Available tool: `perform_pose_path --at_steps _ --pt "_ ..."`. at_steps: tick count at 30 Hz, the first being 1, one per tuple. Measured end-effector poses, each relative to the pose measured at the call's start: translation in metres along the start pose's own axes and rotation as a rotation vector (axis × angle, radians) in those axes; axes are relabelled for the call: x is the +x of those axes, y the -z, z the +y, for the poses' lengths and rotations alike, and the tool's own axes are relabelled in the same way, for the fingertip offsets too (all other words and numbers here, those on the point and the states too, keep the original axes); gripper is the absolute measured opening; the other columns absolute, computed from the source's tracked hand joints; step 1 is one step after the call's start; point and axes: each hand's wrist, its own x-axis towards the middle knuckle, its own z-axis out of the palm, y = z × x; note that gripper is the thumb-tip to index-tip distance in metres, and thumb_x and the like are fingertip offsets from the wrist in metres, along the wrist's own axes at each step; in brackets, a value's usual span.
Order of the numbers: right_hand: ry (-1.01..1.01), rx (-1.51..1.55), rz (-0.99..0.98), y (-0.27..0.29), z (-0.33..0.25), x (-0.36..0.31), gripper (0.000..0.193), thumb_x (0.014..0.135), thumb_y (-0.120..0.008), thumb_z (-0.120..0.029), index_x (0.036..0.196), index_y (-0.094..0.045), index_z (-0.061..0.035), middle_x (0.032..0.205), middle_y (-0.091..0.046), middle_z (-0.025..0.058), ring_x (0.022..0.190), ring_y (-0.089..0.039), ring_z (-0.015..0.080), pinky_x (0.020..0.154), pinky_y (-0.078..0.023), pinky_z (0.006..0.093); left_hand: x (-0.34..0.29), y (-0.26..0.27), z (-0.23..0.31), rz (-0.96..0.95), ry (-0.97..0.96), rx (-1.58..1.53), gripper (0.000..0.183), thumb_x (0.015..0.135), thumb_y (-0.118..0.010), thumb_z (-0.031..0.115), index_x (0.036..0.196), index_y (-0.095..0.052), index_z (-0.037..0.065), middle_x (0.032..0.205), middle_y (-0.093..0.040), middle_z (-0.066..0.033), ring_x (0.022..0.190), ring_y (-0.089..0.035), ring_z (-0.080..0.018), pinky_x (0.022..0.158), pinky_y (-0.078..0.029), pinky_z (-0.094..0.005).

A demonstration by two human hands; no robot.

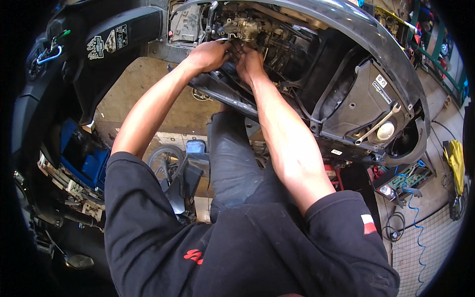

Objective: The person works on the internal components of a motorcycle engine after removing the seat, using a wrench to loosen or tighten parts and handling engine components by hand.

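Observation:
Both my hands reach into the opened body of a dark scooter, up at its engine bay. My left hand (209, 55) has its fingers bent and drawn together beside a bright metal part just below a dirty metal engine assembly (243, 29). Close against it on the right, my right hand (250, 64) is closed too, its fingers curled up toward the same spot. The fingertips meet low in front of the assembly, and whatever they grip is hidden. Below my hands runs a black side panel (232, 96) of the scooter.
A combination wrench (378, 123) lies on the scooter's textured dark cover (361, 99), beside a round white cap (385, 131). An open toolbox (408, 180) stands on the floor at right, near a coiled blue hose (419, 227) and a yellow cloth-like item (455, 166). A blue bin (84, 158) is at left.

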Motion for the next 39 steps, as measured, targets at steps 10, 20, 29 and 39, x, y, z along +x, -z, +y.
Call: perform_pose_path --at_steps 10,20,29,39 --pt "-0.004 0.087 0.081 0.005 0.002 0.016 0.033 0.099 -0.032 -0.013 0.126 -0.047 -0.0044 0.126 -0.055 0.0173 0.112 -0.057 0.0328 0.101 -0.042 0.0488 0.042 0.027 0.018 0.202 -0.352 0.594 0.042 0.089 -0.051 0.015 0.130 -0.054 0.012 0.142 -0.047 -0.0042 0.134 -0.040 -0.0258 0.110 -0.034 -0.0432" --pt "0.071 -0.082 0.355 0.001 0.015 0.018 0.037 0.092 -0.032 -0.002 0.123 -0.053 -0.0029 0.116 -0.062 0.0128 0.101 -0.064 0.0289 0.076 -0.054 0.0441 0.038 0.014 -0.010 0.291 -0.356 0.653 0.042 0.087 -0.055 0.020 0.129 -0.056 0.013 0.139 -0.050 -0.0032 0.129 -0.046 -0.0253 0.105 -0.039 -0.0409" --pt "0.081 -0.311 0.475 0.026 0.013 0.029 0.034 0.091 -0.038 0.003 0.120 -0.055 -0.0033 0.111 -0.063 0.0158 0.094 -0.065 0.0273 0.074 -0.057 0.0414 0.041 0.016 -0.001 0.238 -0.317 0.740 0.043 0.088 -0.051 0.017 0.131 -0.053 0.014 0.138 -0.050 -0.0046 0.127 -0.046 -0.0260 0.103 -0.040 -0.0404" --pt "-0.077 -0.285 0.306 0.013 -0.030 -0.007 0.026 0.095 -0.052 -0.005 0.120 -0.052 -0.0017 0.104 -0.064 0.0182 0.090 -0.067 0.0305 0.075 -0.060 0.0423 0.037 0.016 -0.002 0.193 -0.266 0.728 0.045 0.088 -0.051 0.016 0.133 -0.050 0.016 0.141 -0.046 -0.0064 0.129 -0.044 -0.0292 0.104 -0.039 -0.0456"
